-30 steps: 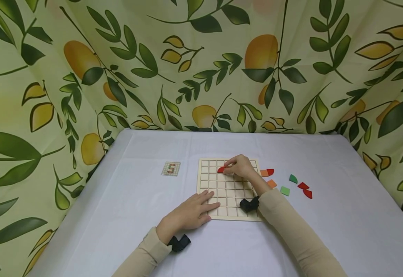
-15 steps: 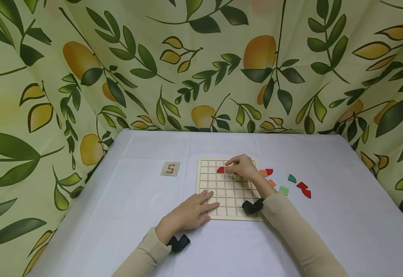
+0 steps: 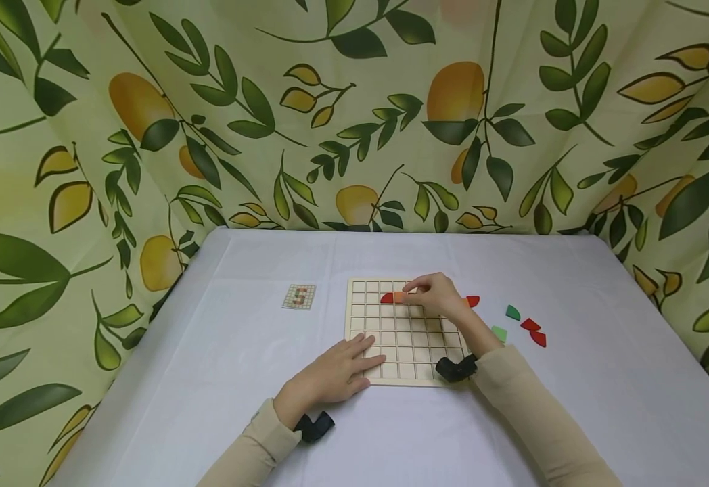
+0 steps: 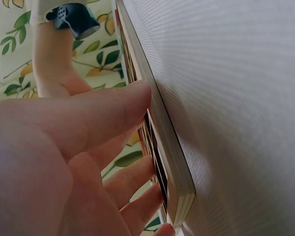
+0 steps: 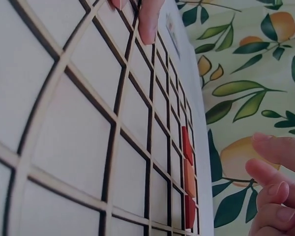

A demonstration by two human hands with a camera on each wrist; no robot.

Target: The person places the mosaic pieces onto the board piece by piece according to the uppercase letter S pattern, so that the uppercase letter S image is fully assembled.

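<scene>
A pale wooden grid board (image 3: 387,341) lies on the white-covered table. My left hand (image 3: 336,370) rests with spread fingers on its near-left corner; in the left wrist view the thumb (image 4: 123,105) touches the board's edge. Over the upper right of the board is my right hand (image 3: 436,295), its fingers loosely bent. Nothing shows between those fingers (image 5: 268,174) in the right wrist view. Beside them, a red quarter-round piece (image 3: 387,298) and an orange square (image 3: 399,297) sit in neighbouring cells. A second red piece (image 5: 190,212) follows in that row, hidden by the hand in the head view.
A small card with a gridded S pattern (image 3: 299,296) lies left of the board. To the right are a red piece (image 3: 473,301), a dark green quarter-round (image 3: 513,312), a light green square (image 3: 499,333) and two red quarter-rounds (image 3: 534,331). A leaf-patterned curtain (image 3: 354,115) hangs behind.
My right hand has drawn to the right along the board's upper row, uncovering the orange square beside the red piece. It now covers the loose orange pieces. The left hand stays in place.
</scene>
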